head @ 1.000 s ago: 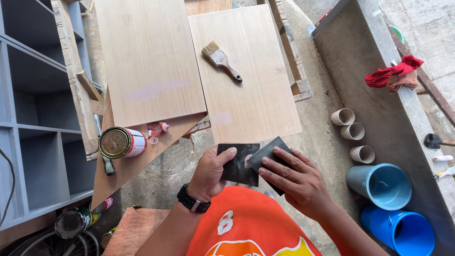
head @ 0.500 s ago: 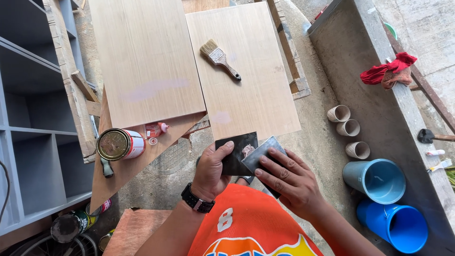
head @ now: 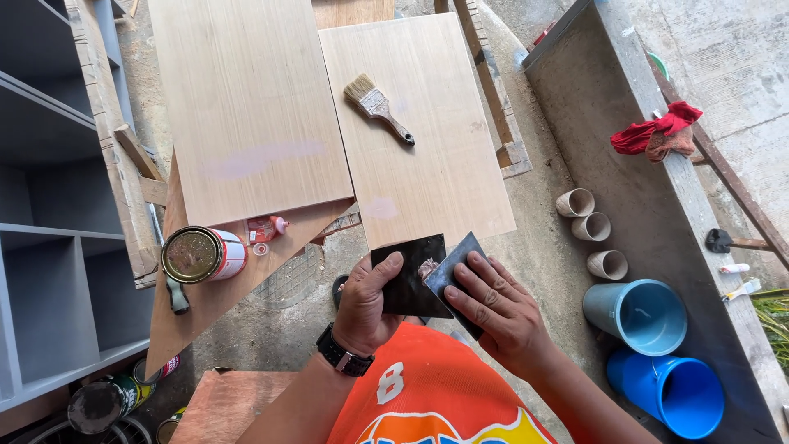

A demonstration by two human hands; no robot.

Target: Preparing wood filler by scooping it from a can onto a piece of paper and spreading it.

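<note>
My left hand pinches a dark sheet of sandpaper at its lower left, thumb on top. My right hand lies over a second dark piece of the sandpaper that folds or overlaps beside the first. Both hands hover just below the near edge of a pale plywood panel, on which a wooden-handled paintbrush rests. A black wristwatch sits on my left wrist.
A larger plywood panel lies to the left, over a triangular board with a closed tin can and small pink bottle. Grey shelving stands far left. At right: cardboard tubes, blue buckets, red rag.
Both hands with the sandpaper have shifted slightly; the two dark pieces now overlap more closely. The view has moved a little. Nothing else has moved.
</note>
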